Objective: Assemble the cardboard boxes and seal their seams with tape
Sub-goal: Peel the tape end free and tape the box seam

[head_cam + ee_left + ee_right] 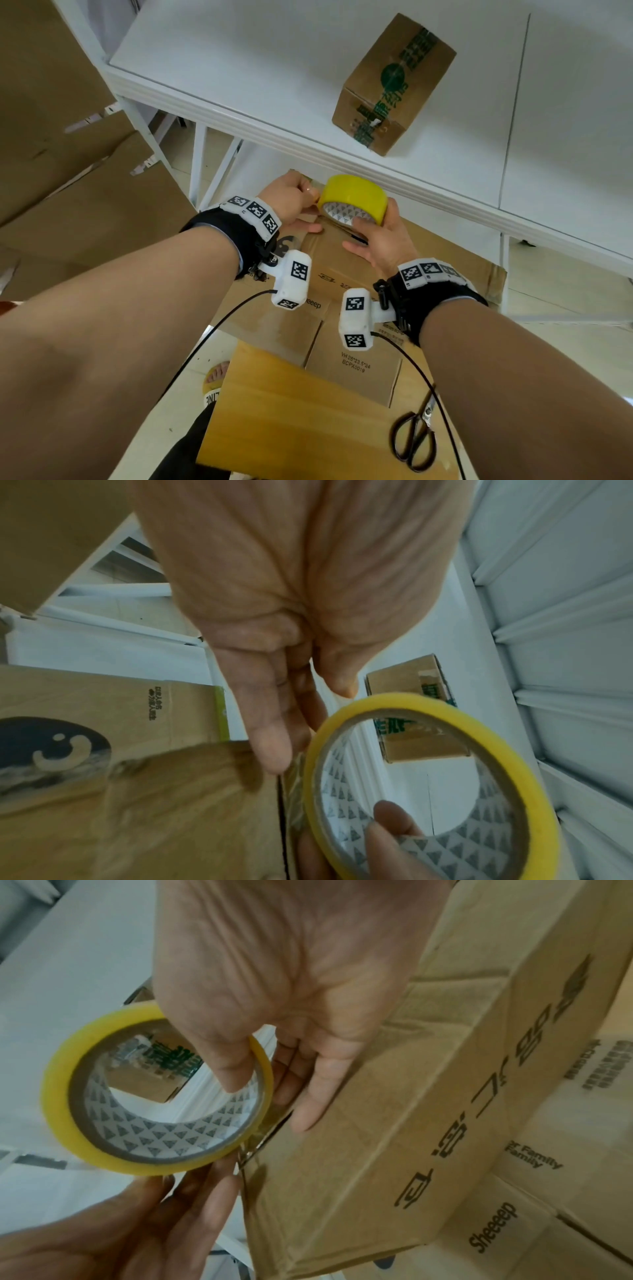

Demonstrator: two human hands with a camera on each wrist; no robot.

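Both of my hands are at the far end of the box (337, 260), which sits low in front of me, below the near edge of the white table (274, 68). My right hand (380, 240) grips the yellow tape roll (354, 197): thumb hooked inside the patterned core, other fingers wrapped round the outside (the right wrist view shows this plainly), with the little finger lying straight along the box top. The roll stands on edge at the far rim of the box, right over the dark slit of the centre seam (263, 1139). My left hand (291, 200) is just beside the roll on its left; its thumb and forefinger meet at the roll's outer band, pinching what looks like the tape end, though I cannot tell that for sure, and its lower fingers (270, 739) run straight down against the box's far face. The box is brown, printed with "Sheeeep" and a dark round logo, and more printed cardboard lies under and beside it. A second, smaller box (394, 85), already sealed with green-printed tape, stands well apart on the table near its middle. Black scissors (416, 435) lie on a wooden board (291, 411) close to me, near its right edge. Flattened cardboard (68, 171) is stacked at the left.
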